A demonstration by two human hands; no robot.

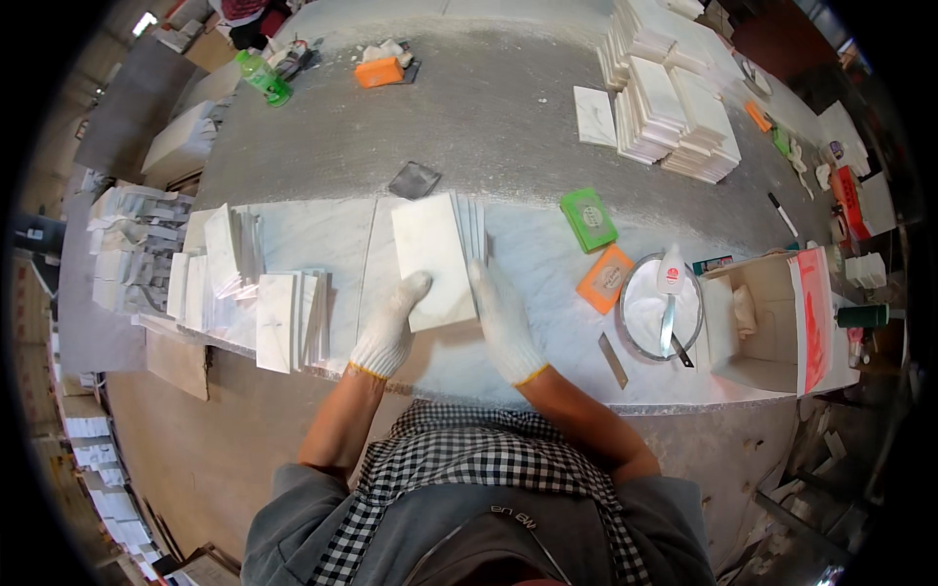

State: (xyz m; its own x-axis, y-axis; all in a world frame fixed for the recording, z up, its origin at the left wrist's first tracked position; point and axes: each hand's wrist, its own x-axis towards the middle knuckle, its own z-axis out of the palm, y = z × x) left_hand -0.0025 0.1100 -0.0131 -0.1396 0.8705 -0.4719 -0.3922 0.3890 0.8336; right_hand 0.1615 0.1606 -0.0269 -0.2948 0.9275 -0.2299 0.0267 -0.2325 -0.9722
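Note:
Several white marble tiles (432, 259) stand together on the pale marble work surface, tilted so that a broad face shows. My left hand (391, 324), in a white knit glove, is closed on their lower left edge with its thumb on the front face. On the other side my right hand (505, 327), gloved alike, presses along the right side of the tiles with its fingers partly hidden. To the left, more tiles stand on edge in a leaning group (277, 320). A dark grey square pad (415, 180) lies just beyond the held tiles.
At right are a green box (588, 220), an orange box (605, 279), a metal strip (614, 360), a round pan of white material (640, 311) with a bottle and spatula, and an open carton (772, 322). Tall tile stacks (657, 107) stand far right; a green bottle (265, 78) far left.

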